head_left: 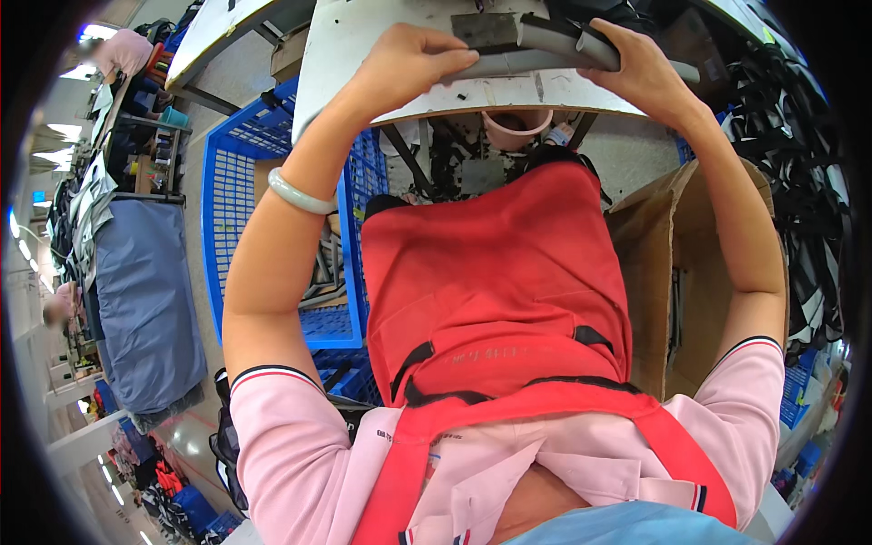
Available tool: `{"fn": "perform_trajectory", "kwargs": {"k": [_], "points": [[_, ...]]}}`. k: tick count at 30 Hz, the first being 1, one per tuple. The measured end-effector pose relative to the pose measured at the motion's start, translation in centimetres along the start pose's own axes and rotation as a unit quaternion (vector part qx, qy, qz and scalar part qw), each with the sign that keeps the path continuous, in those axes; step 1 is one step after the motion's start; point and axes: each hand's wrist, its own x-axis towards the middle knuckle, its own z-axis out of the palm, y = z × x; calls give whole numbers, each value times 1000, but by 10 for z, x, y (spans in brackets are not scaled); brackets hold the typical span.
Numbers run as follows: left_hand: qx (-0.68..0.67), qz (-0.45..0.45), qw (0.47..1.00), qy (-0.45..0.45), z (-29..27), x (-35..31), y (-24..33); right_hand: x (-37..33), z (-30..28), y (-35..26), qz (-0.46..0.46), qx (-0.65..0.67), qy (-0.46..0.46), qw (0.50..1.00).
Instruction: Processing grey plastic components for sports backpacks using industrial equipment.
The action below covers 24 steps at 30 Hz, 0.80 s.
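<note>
Two hands work over the near part of the white surface (341,54), with a grey, tube-like strip (549,38) between them. The left hand (400,68) has thumb and forefinger nearly closed, seemingly pinching the strip's left end; the right hand (640,73) curls partly open around its right portion, though the far fingers are hidden. I'd judge it best done with the left pinch light and steady, the right hand supporting the bend, and both kept level so nothing twists or kinks. The long axis runs left to right across the person's front, slightly bowed, one end pointing rightward beyond the right hand.
</note>
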Motion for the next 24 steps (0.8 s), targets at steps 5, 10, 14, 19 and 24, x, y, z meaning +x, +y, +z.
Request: {"fn": "perform_trajectory", "kwargs": {"k": [5,10,14,19,24], "points": [[105,69,987,104,-7,29,-7,16,-7,2,6,-23,51,998],[96,27,991,91,-14,40,-15,29,-18,-9,17,-18,-12,1000],[100,35,989,101,-17,46,-17,34,-19,-6,5,-12,10,1000],[88,26,991,95,-18,47,-17,37,-17,-3,9,-13,4,1000],[91,37,991,90,-25,54,-19,46,-16,0,8,-13,19,1000]]}}
